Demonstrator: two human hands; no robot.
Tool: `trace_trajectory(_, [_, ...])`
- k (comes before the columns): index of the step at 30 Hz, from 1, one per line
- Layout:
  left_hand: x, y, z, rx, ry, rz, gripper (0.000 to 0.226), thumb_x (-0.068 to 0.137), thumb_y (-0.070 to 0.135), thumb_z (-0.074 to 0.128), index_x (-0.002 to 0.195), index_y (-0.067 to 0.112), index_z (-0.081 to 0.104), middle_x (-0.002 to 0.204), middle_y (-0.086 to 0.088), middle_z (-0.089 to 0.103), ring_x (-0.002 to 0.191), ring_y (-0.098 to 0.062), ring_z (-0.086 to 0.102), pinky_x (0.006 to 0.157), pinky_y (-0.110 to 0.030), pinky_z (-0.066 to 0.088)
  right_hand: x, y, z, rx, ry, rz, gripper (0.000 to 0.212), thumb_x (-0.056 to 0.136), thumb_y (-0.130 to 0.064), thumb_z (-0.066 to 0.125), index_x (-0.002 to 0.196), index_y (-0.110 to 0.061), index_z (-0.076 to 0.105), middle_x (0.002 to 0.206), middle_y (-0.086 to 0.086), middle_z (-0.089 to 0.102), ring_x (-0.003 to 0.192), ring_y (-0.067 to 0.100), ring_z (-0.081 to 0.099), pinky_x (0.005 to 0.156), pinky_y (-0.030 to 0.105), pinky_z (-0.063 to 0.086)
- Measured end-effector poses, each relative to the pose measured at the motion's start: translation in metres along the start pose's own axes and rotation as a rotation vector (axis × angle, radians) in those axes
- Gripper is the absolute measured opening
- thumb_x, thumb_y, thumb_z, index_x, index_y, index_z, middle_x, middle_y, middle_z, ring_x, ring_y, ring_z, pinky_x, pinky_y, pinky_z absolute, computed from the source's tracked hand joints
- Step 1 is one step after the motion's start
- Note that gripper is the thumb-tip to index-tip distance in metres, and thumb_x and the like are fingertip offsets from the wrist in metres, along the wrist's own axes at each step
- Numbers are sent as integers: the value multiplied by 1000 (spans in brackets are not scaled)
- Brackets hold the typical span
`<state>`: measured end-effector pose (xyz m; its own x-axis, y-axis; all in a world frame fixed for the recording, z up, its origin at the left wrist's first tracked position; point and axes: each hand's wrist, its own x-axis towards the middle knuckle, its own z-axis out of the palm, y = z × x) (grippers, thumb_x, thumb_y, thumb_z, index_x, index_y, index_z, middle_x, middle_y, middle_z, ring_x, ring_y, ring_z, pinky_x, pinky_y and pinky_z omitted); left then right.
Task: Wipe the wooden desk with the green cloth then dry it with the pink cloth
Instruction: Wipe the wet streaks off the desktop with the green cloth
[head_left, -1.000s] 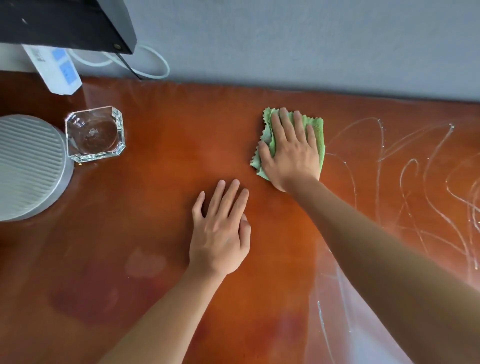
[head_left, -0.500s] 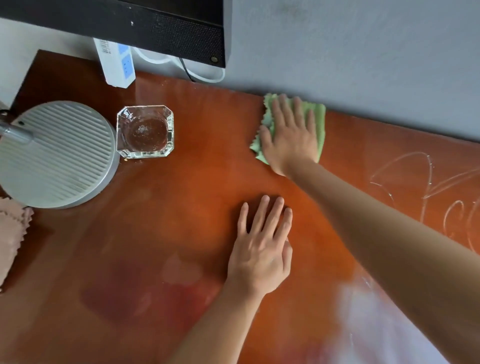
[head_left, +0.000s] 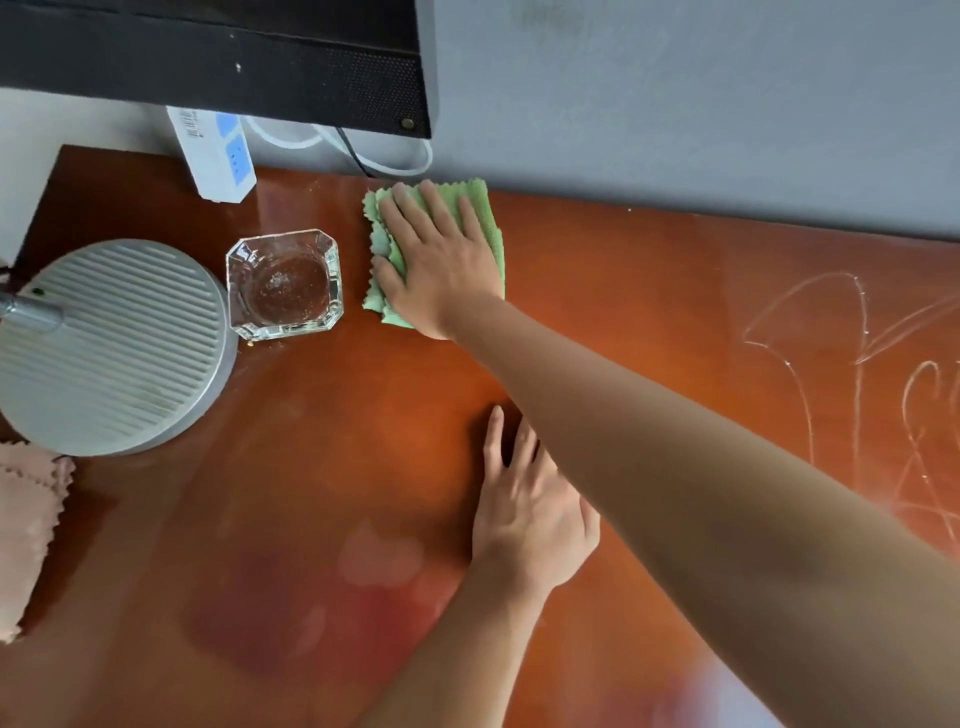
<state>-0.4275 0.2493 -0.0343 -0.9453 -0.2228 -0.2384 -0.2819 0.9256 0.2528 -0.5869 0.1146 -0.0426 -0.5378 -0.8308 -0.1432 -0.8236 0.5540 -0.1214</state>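
Right hand (head_left: 441, 270) flat on green cloth (head_left: 485, 218) (beside glass ashtray (head_left: 284, 285)).

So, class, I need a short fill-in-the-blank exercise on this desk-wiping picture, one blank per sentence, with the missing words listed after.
1. The right hand presses flat on the ____ cloth.
2. The left hand rests flat on the wooden ____.
3. The glass ashtray stands between the cloth being used and the round grey ____.
4. The pink cloth lies at the desk's ____ edge.

Missing words: green; desk; lamp base; left
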Motion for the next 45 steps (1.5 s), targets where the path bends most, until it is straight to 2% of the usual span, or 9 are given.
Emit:
trace_trajectory(5, [1,4,4,-44,155,-24,54,90,32,41,142,18,48,152,-4,43,146,-26,29,119,-55,19,-30,53,-1,41,22,90,70,102,-55,14,162,-22,6,170,-3,4,156,21,-5,126,46,-5])
trace_trajectory(10, [2,6,8,4,183,-47,52,95,34,33,144,21,46,156,-2,37,148,-24,27,119,-53,20,-70,151,-10,47,47,250,70,101,-57,15,163,-24,7,170,-5,5,156,16,-3,126,43,-7])
trace_trajectory(14, [4,9,12,41,220,-53,51,95,32,35,142,19,50,154,-3,40,147,-24,29,118,-53,21,-114,233,-15,47,64,364,71,100,-57,15,162,-24,11,170,-4,10,156,17,0,126,43,-5])
trace_trajectory(17, [4,10,13,55,259,-53,50,94,29,35,140,15,52,152,-5,43,145,-25,32,117,-54,24,-135,261,-16,36,59,385,72,100,-58,13,163,-23,10,170,-5,8,156,17,-1,126,44,-4])
trace_trajectory(25, [6,46,20,42,302,-182,48,97,32,35,140,19,52,154,-4,41,146,-27,30,116,-54,21,-135,266,-13,54,75,366,74,98,-58,10,162,-23,8,170,-5,6,156,19,-3,126,46,-4])
trace_trajectory(28, [12,67,31,58,278,-220,50,99,40,30,145,26,43,157,-4,35,149,-30,22,118,-56,15,-133,266,-11,55,89,361,73,98,-57,11,162,-23,10,170,-5,7,156,20,-2,126,46,-4])
trace_trajectory(31, [14,64,34,88,290,-227,51,100,43,26,146,28,41,158,-4,33,149,-31,20,119,-56,14,-131,268,-8,66,108,363,74,98,-57,13,162,-22,13,170,-3,10,157,21,0,126,47,-3])
trace_trajectory(37, [14,65,34,96,303,-226,51,98,41,32,145,26,43,158,-4,33,149,-31,21,119,-55,14,-136,265,-11,53,99,352,72,101,-56,17,163,-20,8,170,-2,6,156,22,-3,126,47,-4])
trace_trajectory(45, [12,67,30,78,268,-240,51,99,40,30,147,27,40,159,-4,31,150,-31,18,120,-55,13,-218,223,4,61,62,355,74,99,-58,9,162,-19,7,170,0,3,156,23,-6,126,49,-3])
